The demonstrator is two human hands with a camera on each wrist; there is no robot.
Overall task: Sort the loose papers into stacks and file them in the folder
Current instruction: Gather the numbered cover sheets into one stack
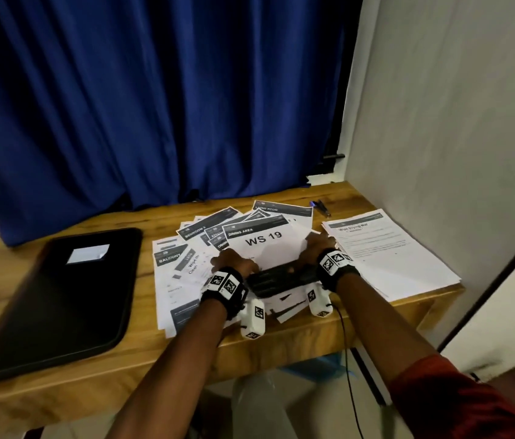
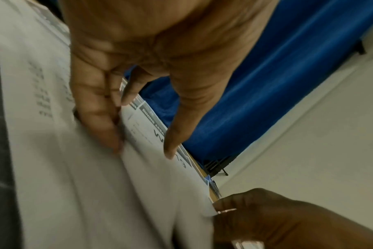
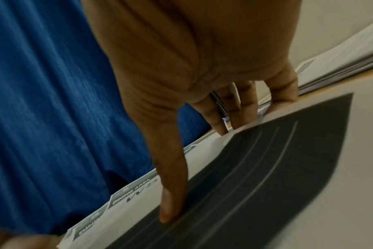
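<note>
Head view shows both hands on one sheet headed "DINING AREA / WS 19" (image 1: 261, 245), which tops the loose papers (image 1: 186, 264) fanned across the middle of the wooden worktop (image 1: 161, 350). The left hand (image 1: 234, 261) grips the sheet's left edge and the right hand (image 1: 318, 245) its right edge, so the sheet sits between them and bows up a little off the heap. Holding both sides looks meant to keep the thin page flat and lift it clear without dragging its neighbours.

In the left wrist view the fingers (image 2: 100, 118) curl under the edge while the thumb (image 2: 181, 126) lies on the printed face: a pinch on paper. In the right wrist view the thumb (image 3: 172, 193) presses on a dark printed band at the near end of the page and the other fingers tuck behind its far edge, so that hand is clamped on the page too.

A squared stack (image 1: 389, 251) already lies at the right end of the worktop, just beside the right hand, handy for dropping matching pages. The black folder (image 1: 60, 296) lies closed at the left, well apart from the heap, presumably waiting until sorting ends. Judging by the heap, most of the sorting remains.

A pen (image 1: 321, 206) rests beyond the papers, near the blue curtain (image 1: 155, 90).
</note>
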